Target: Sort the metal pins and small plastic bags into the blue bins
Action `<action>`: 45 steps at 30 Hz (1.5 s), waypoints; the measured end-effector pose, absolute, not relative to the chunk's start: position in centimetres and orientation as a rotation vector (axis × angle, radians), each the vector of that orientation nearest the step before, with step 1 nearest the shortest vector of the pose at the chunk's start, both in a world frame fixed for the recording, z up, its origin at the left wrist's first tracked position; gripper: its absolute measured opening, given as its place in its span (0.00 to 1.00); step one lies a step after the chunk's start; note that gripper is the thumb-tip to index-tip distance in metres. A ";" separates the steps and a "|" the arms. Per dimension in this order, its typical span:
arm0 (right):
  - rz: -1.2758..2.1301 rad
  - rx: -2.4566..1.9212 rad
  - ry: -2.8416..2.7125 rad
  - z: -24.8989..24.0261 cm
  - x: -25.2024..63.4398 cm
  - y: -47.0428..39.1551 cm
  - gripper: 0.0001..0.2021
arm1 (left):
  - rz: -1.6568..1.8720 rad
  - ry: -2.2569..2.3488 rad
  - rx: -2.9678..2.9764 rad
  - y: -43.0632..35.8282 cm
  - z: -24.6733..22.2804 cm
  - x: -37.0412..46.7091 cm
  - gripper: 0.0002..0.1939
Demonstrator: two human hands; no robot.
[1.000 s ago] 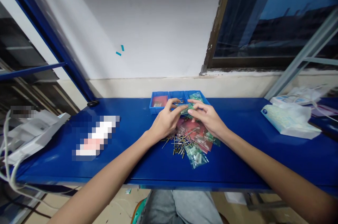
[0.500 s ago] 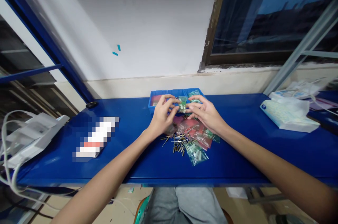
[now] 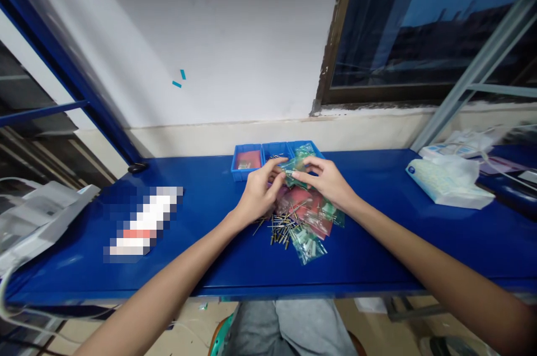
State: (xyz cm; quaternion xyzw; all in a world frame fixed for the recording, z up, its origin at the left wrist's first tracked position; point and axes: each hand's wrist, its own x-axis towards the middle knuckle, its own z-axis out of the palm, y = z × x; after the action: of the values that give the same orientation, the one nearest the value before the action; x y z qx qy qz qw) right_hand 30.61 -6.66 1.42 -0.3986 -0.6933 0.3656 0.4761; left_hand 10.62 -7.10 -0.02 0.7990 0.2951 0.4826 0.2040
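Between my two hands is a small green-tinted clear plastic bag (image 3: 294, 168), its contents too small to make out. My left hand (image 3: 262, 187) pinches the bag's left side with thumb and fingers. On the other side, my right hand (image 3: 325, 180) grips its right edge. Below them lies a pile of red and clear bags (image 3: 300, 199), with loose metal pins with brass-coloured ends (image 3: 282, 228) at its left. A green bag with white pieces (image 3: 309, 244) sits at the pile's front. Behind my hands stand joined blue bins (image 3: 247, 163), partly hidden by my fingers.
The blue table (image 3: 369, 255) meets a white wall behind. A tissue pack (image 3: 448, 180) lies at the right and a white device with cables (image 3: 46, 222) at the left. A blurred-out white object (image 3: 145, 222) rests left of my left arm. Metal shelf posts rise on both sides.
My right hand has closed onto the bag, its fingers less spread than before. The bag now lies flatter and stretches between both hands. The whole view has shifted slightly.
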 end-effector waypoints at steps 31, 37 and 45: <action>0.038 -1.632 -2.046 2.8 33.5 6.8 0.09 | 1.365 1.128 2.555 1.8 4.4 12.2 0.15; -0.089 -1.217 -2.132 3.6 31.6 -1.1 0.11 | 1.056 1.012 2.537 -3.6 5.1 7.0 0.14; 0.099 -0.861 -2.565 1.2 27.2 -7.7 0.11 | 0.508 1.205 2.785 -5.5 1.6 4.3 0.12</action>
State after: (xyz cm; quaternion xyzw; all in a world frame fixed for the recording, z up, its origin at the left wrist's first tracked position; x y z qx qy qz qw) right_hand 27.18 -7.73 1.19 -0.3106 -0.9252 0.0358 0.2152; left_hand 4.29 -5.50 1.58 0.9048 0.3913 0.1650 0.0323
